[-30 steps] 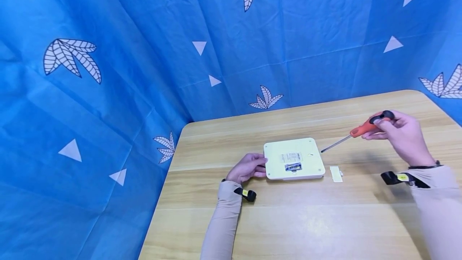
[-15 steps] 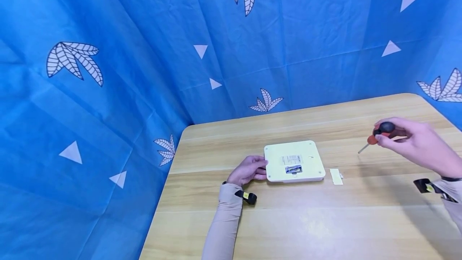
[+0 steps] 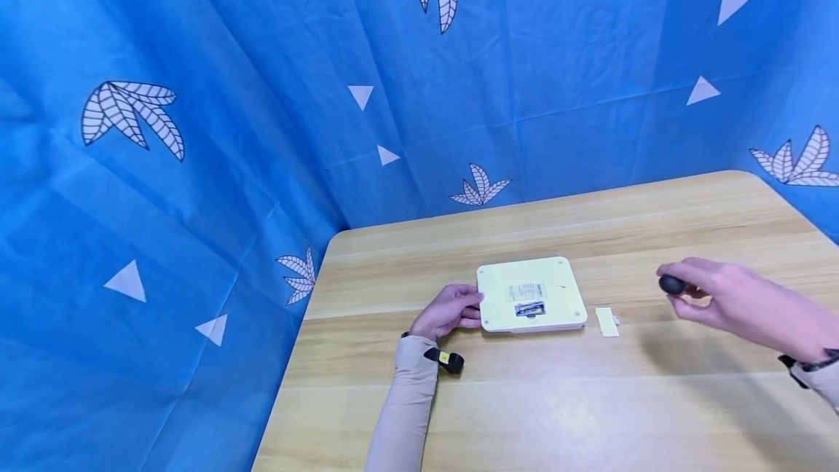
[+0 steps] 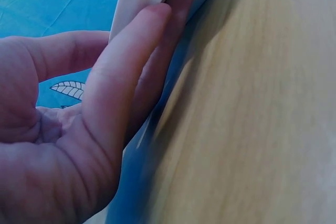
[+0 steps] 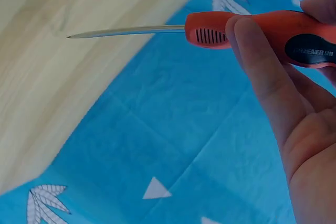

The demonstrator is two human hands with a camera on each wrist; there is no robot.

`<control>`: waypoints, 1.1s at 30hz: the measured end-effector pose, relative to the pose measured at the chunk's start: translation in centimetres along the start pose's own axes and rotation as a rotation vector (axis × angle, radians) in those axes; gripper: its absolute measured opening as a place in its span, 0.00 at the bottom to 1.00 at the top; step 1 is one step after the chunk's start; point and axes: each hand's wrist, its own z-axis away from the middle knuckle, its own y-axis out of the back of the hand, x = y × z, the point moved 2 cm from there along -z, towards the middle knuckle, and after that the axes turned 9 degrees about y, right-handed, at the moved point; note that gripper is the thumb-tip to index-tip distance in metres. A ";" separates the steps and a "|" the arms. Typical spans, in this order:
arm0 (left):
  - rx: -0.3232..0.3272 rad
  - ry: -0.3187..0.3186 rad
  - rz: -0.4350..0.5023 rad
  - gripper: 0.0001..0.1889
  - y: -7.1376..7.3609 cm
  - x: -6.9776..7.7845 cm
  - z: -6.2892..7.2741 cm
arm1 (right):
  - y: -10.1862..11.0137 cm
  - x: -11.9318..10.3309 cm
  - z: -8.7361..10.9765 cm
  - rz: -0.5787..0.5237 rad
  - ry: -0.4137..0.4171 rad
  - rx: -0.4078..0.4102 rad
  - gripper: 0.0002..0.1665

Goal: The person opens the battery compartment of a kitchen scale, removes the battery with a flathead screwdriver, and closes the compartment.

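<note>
A flat white electronic device lies back side up, with a label, a screw at each corner and an uncovered battery compartment that holds a battery. My left hand pinches its left edge, thumb on top and fingers beneath, slightly off the wood in the left wrist view. Right of the device lies a small white battery cover. My right hand holds a red and black screwdriver above the table. From the head only its black handle end shows; the right wrist view shows the metal shaft.
The wooden table has a rounded far corner at each side. A blue curtain with white leaves and triangles hangs behind it and along its left side.
My right hand has drawn right and down, away from the device, and turned the screwdriver from slanting leftward to pointing its handle end at the head camera. The left hand and device stay put.
</note>
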 end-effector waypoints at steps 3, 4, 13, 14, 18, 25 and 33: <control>-0.005 -0.001 -0.003 0.21 0.0 0.0 0.0 | -0.9 -0.7 0.4 0.032 0.036 -0.052 0.27; -0.005 -0.002 -0.003 0.21 0.0 -0.1 0.0 | -1.2 -0.8 0.6 0.040 0.043 -0.066 0.26; 0.002 -0.012 -0.007 0.22 0.0 -0.1 0.2 | -3.5 -2.1 1.7 0.136 0.139 -0.089 0.26; 0.003 -0.012 -0.006 0.22 0.0 -0.1 0.2 | -3.7 -2.2 1.8 0.142 0.142 -0.091 0.26; 0.009 -0.010 -0.006 0.21 0.1 -0.2 0.2 | -4.6 -2.8 2.3 0.142 0.170 -0.094 0.26; 0.010 -0.005 -0.007 0.21 0.1 -0.4 0.3 | -5.9 -3.3 3.4 0.101 0.171 -0.169 0.26; 0.008 -0.011 -0.009 0.21 0.2 -0.4 0.0 | -6.7 -3.5 3.6 0.086 0.214 -0.143 0.30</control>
